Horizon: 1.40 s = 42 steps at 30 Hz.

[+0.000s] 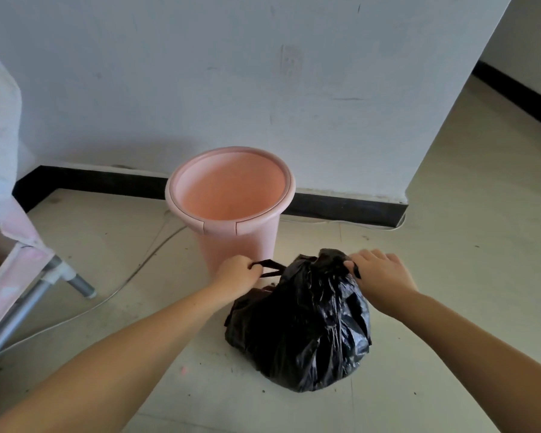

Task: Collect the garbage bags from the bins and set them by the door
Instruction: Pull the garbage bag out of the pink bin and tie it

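The black garbage bag (303, 320) sat on the floor just in front of the pink bin (231, 195), already out of it. The left hand (238, 275) had its grip closed on one handle strap, pulled leftward; the right hand (378, 273) pinched the other at the bag's neck. Both straps ran sideways across the gathered mouth, so tying looked next.

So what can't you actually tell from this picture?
- What's in the black bag: the plastic is opaque.
- The bottom of the pink bin: its near wall hides it.
- Whether the bag is knotted: the left hand and right hand cover its handles.
- The door: outside the head view.
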Available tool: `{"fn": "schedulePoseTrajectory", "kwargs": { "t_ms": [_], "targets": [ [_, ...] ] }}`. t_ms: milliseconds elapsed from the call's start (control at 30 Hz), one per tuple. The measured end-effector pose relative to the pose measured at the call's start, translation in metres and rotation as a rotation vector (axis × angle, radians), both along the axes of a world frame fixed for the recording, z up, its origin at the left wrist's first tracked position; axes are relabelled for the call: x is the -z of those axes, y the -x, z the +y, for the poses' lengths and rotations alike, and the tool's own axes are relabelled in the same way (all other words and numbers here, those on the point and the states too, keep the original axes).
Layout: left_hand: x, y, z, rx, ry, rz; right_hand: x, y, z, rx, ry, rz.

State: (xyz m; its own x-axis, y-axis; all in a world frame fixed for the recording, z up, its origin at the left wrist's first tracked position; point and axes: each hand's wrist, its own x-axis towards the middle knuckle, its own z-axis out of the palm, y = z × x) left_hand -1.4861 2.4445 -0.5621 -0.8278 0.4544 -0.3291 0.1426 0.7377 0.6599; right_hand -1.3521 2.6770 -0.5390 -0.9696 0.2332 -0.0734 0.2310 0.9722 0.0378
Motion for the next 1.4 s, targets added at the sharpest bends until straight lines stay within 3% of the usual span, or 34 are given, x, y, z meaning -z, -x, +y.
{"fn": "schedulePoseTrajectory", "kwargs": {
  "t_ms": [100,200,500,533,600,700,800,867,900,967,1033,1133,1267,1400],
  "targets": [
    [0.014,0.011,-0.034,0.074,0.306,0.089,0.019,-0.017,0.025,0.062,-0.121,-0.177],
    [0.030,0.015,-0.058,0.152,0.530,0.069,0.034,-0.037,0.049,0.128,-0.107,-0.318],
    [0.042,0.026,-0.080,0.132,0.646,0.093,0.053,-0.057,0.075,0.255,0.062,-0.563],
    [0.039,0.027,-0.079,0.134,0.648,0.144,0.053,-0.054,0.073,0.289,0.164,-0.544],
    [0.027,0.028,-0.074,0.135,0.615,0.301,0.048,-0.046,0.070,0.426,0.558,-0.392],
    [-0.005,0.024,-0.056,0.187,0.330,0.437,0.026,-0.031,0.060,0.653,1.198,0.090],
    [-0.043,-0.001,-0.017,0.350,-0.068,0.279,-0.008,-0.007,0.042,0.668,1.597,0.425],
    [-0.059,-0.019,0.010,0.439,-0.209,0.197,-0.030,0.008,0.021,0.546,1.766,0.361],
    [-0.064,-0.027,0.021,0.466,-0.243,0.184,-0.039,0.013,0.009,0.451,1.764,0.233],
    [-0.068,-0.036,0.035,0.485,-0.288,0.188,-0.046,0.019,-0.018,0.208,1.553,-0.068],
    [-0.070,-0.037,0.041,0.480,-0.301,0.203,-0.049,0.021,-0.038,0.018,1.343,-0.216],
    [-0.065,-0.030,0.041,0.494,-0.233,0.172,-0.052,0.020,-0.043,-0.024,1.239,-0.194],
    [-0.058,-0.030,0.040,0.587,-0.142,-0.060,-0.056,0.012,-0.035,-0.068,1.150,-0.280],
    [-0.049,-0.036,0.043,0.524,-0.178,-0.187,-0.060,0.010,-0.030,-0.079,1.063,-0.265]
  ]
}}
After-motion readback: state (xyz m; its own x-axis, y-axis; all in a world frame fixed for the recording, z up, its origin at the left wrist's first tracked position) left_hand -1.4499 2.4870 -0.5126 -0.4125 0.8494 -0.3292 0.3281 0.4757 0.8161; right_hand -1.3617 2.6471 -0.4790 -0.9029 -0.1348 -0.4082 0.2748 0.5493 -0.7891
